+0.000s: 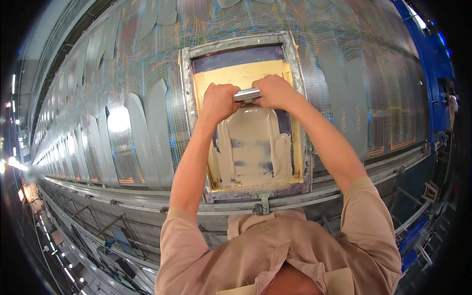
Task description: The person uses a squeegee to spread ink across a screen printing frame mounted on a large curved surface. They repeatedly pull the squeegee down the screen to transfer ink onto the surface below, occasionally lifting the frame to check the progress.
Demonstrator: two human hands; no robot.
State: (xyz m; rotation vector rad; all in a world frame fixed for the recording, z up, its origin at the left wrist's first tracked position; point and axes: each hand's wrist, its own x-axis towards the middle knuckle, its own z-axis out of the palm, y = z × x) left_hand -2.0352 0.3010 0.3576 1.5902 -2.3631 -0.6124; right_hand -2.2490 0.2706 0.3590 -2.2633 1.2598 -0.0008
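Observation:
Both of my hands grip a squeegee with a shiny metal handle [247,95]. My left hand [221,102] is wrapped round its left end, and my right hand [274,92] closes on the right end. They are inside a metal-edged printing screen [188,93], over its far half. Between my arms, beige paste [248,132] coats the mesh on the near side of the handle, with thicker ridges along both sides. Yellow tape [231,73] borders the mesh. The squeegee's blade is hidden beneath my hands and the handle.
The screen rests on a long table marked with coloured lines. Grey cut pieces [160,135] lie in rows to the left, and more grey pieces [341,108] lie to the right. A metal rail [132,199] runs along the near edge. Blue machinery [432,73] stands at far right.

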